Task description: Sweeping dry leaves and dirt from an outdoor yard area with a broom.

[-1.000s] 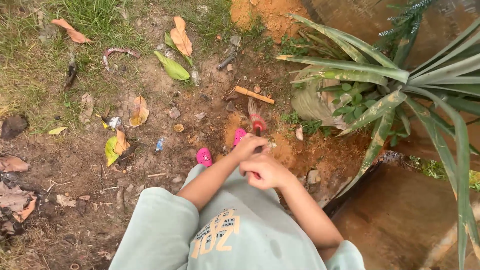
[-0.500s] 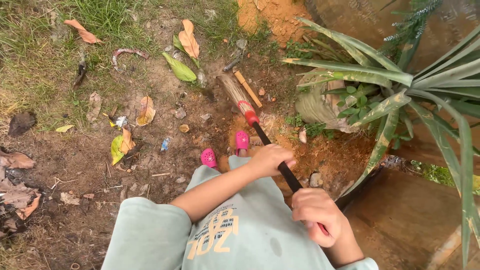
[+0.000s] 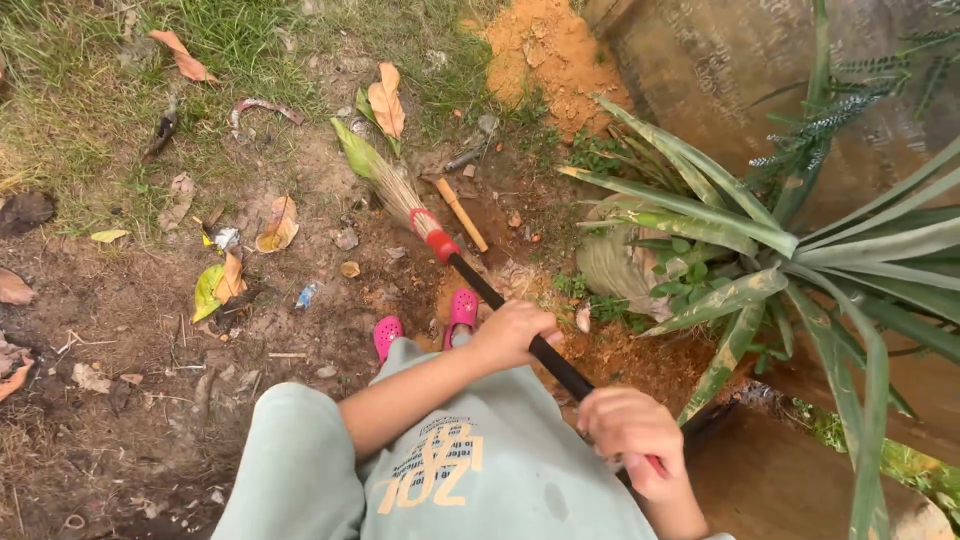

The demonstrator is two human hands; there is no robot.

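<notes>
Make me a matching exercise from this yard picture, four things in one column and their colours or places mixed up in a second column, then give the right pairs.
Things:
1. broom
2. clogs
3. left hand
4. right hand

Descriptions:
A. bright pink, on the dirt
B. grips the black handle lower down, nearer the bristles
C. straw bristles touching a green leaf
D. grips the handle's upper end, close to the body

Pairs: 1-C, 2-A, 3-B, 4-D

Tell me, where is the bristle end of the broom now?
In the head view, the broom's bristle end is upper centre-left, on bare soil, touching a green leaf and left of a short yellow stick.
</notes>
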